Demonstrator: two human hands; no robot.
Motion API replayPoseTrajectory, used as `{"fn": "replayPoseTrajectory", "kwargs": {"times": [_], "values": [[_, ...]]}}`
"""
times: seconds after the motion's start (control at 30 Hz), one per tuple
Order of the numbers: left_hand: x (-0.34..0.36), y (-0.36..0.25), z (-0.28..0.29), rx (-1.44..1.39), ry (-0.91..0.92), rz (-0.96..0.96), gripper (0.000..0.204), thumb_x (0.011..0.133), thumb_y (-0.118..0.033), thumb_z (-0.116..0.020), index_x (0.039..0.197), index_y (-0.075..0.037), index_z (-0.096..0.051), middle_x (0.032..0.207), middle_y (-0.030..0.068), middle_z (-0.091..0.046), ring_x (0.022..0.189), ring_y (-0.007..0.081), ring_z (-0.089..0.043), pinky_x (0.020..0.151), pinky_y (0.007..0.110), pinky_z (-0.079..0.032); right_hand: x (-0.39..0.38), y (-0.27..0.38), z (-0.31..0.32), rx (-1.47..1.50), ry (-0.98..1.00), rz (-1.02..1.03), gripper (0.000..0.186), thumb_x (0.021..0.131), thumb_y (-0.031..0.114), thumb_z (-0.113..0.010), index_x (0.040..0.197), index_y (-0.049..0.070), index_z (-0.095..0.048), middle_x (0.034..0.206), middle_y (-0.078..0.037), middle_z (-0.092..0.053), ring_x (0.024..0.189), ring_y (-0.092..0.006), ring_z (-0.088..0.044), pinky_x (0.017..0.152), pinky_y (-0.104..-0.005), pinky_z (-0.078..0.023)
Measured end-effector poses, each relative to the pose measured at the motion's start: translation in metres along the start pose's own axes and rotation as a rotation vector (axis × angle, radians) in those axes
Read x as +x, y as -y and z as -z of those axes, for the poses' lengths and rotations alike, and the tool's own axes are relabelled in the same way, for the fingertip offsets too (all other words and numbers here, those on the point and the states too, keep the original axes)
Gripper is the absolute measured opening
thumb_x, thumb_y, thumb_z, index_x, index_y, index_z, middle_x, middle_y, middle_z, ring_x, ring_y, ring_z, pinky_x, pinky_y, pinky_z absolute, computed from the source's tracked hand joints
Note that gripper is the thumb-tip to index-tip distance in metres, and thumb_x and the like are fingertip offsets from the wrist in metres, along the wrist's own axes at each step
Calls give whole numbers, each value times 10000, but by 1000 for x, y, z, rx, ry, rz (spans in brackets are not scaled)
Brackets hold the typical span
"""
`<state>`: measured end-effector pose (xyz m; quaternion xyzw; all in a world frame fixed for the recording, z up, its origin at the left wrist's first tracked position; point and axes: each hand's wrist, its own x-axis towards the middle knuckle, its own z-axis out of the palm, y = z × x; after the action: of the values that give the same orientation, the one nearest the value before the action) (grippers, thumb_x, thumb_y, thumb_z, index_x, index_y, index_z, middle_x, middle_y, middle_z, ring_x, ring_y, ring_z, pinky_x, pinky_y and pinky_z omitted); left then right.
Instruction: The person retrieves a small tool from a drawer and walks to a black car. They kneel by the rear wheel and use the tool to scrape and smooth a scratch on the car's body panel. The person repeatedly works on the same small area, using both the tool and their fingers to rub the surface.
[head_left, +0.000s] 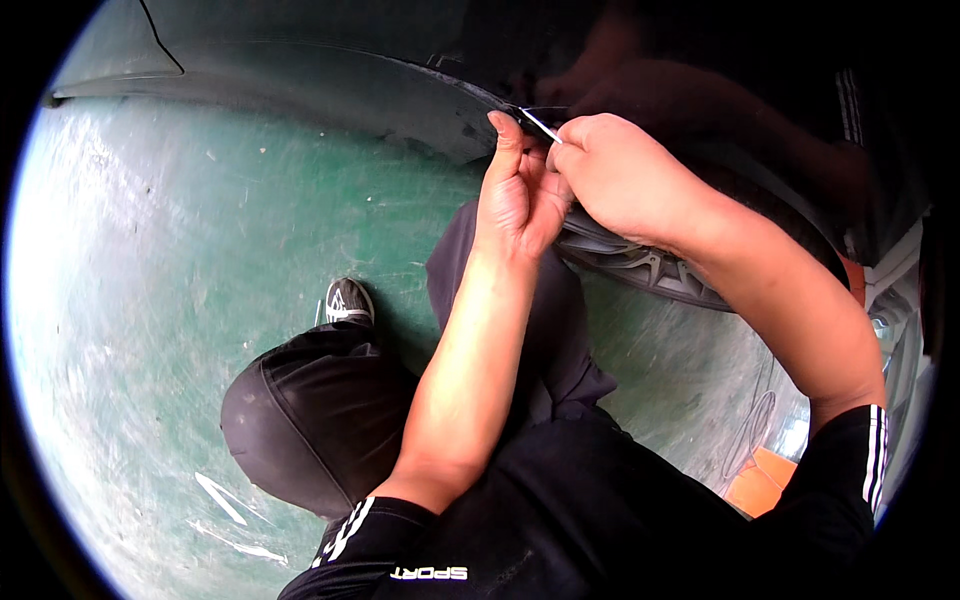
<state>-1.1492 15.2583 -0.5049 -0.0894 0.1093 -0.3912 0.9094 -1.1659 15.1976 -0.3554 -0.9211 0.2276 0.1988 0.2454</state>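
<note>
With the right hand [622, 172] gripping the rod [541, 125], I'd press gently along the car [560, 60] ahead; left hand's [520, 200] grip, I can't tell.

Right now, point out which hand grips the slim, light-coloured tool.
The right hand: it grips the slim tool, while the left hand beside it shows its palm.

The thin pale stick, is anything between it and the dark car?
Nothing I can see. The right hand holds the thin pale stick, whose tip looks right at the edge of the dark car; the left hand is just below.
</note>
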Motion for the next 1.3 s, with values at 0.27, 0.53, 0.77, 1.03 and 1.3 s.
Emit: {"fn": "replayPoseTrajectory", "kwargs": {"times": [0.27, 0.53, 0.77, 1.03, 1.3], "values": [[2, -2, 13, 32, 45, 23, 480, 933, -558, -674, 1060, -96, -658, 1124, 87, -721, 1103, 242, -669, 1003, 445, -530, 5, 6, -1, 57, 102, -150, 258, 983, 122, -516, 881, -81, -638, 728, -143, -627, 703, -226, -632, 692, -420, -496], [5, -2, 21, 31, 29, 32, 517, 924, -579, -671, 1059, -80, -646, 1124, 93, -722, 1116, 247, -669, 1018, 458, -526, 6, 7, -5, 27, 33, -7, 280, 998, 115, -513, 915, -95, -678, 748, -148, -655, 703, -204, -615, 702, -392, -500], [2, 0, 16, -45, -5, 15, 431, 942, -540, -668, 971, -110, -669, 959, 37, -720, 963, 180, -683, 926, 397, -568, 9, -2, -18, 40, -63, 36, 339, 1031, 173, -498, 905, -85, -678, 768, -177, -662, 715, -223, -622, 722, -399, -504], [6, 0, 20, -59, 52, 32, 416, 955, -518, -660, 993, -105, -685, 938, 24, -715, 928, 158, -687, 885, 358, -587, 5, -12, -25, 46, -181, 125, 344, 1048, 227, -516, 928, -55, -672, 799, -207, -674, 730, -263, -657, 724, -407, -508], [7, -2, 18, -55, 64, 11, 368, 985, -474, -645, 992, -110, -692, 924, 22, -715, 922, 146, -690, 856, 340, -592, 3, -15, -27, 44, -230, 166, 298, 1041, 202, -543, 942, -48, -670, 801, -199, -676, 727, -241, -656, 710, -389, -508]]}}
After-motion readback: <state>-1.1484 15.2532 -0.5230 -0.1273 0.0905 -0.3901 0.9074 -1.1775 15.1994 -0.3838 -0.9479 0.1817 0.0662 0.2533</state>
